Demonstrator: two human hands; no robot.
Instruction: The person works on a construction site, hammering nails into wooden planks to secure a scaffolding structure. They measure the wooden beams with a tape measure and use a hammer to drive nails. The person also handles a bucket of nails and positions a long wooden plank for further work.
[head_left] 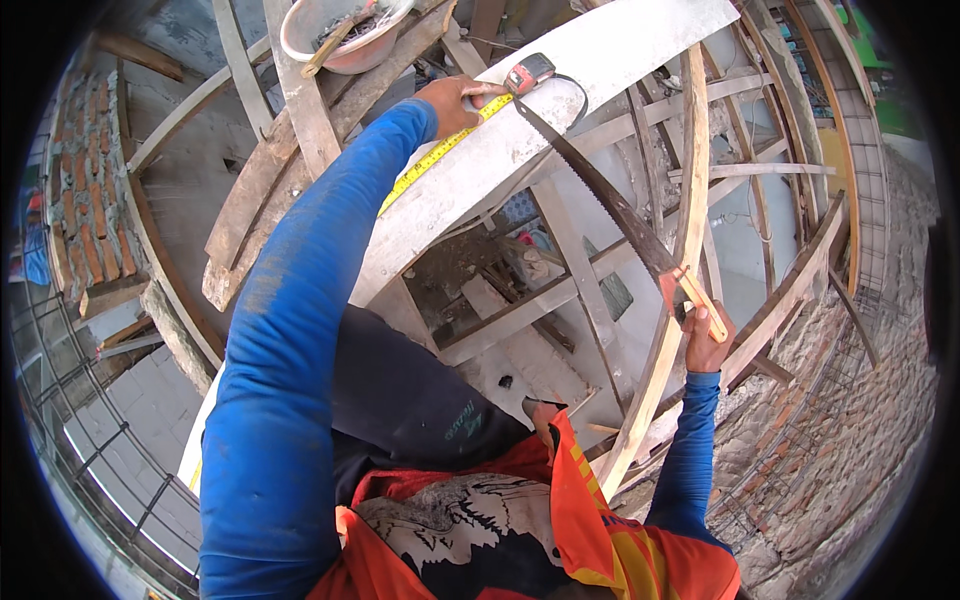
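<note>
My right hand (706,342) is wrapped round the wooden handle of a handsaw (610,205). Its long toothed blade slants up and left, with the tip over a long white-faced board (610,50). Along that board runs the yellow blade of a tape measure (530,73), whose red and black case rests on the board. Beside the case, my left hand (452,104) has its fingers drawn together at the tape blade, against the board's edge. The fingertips' exact grip is partly hidden. A black strap loops from the case.
A white basin (350,38) holding tools and small bits stands on planks at the top. Open wooden framing (575,265) spans a drop to a lower floor. A pale timber (690,150) crosses under the saw. Wire mesh (100,440) lies left, a rough brick wall (800,440) right.
</note>
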